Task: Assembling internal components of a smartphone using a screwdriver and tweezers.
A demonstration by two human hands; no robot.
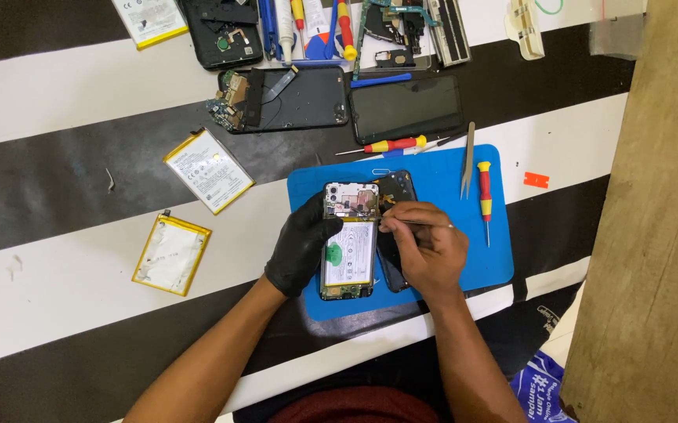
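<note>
The surface (57, 86) is big, with wide black and white stripes. A blue mat (433, 180) lies on it, right in front of the person.

On the mat lies an open phone (349, 239) with its back taken off. Its long side runs away from the person, top end far, bottom end near. You can see the white battery inside it and the small parts at its top. A dark back cover (398, 188) lies under it, a bit to the right.

The left hand (301, 249) wears a black glove. It grips the left edge of the phone and holds it flat on the mat. The right hand (427, 244) is bare. Its fingers are pinched shut on a thin metal tool (402, 223). The tool points left, across the phone, and its tip sits near the line where the battery meets the top parts. So the phone lies just left of the right hand, and the left hand is already on it.

Tweezers (468, 160) and a small red and yellow screwdriver (485, 196) lie on the right part of the mat, apart from both hands.

Two loose batteries (208, 171) lie well off to the left. More open phones and tools sit at the far edge.
</note>
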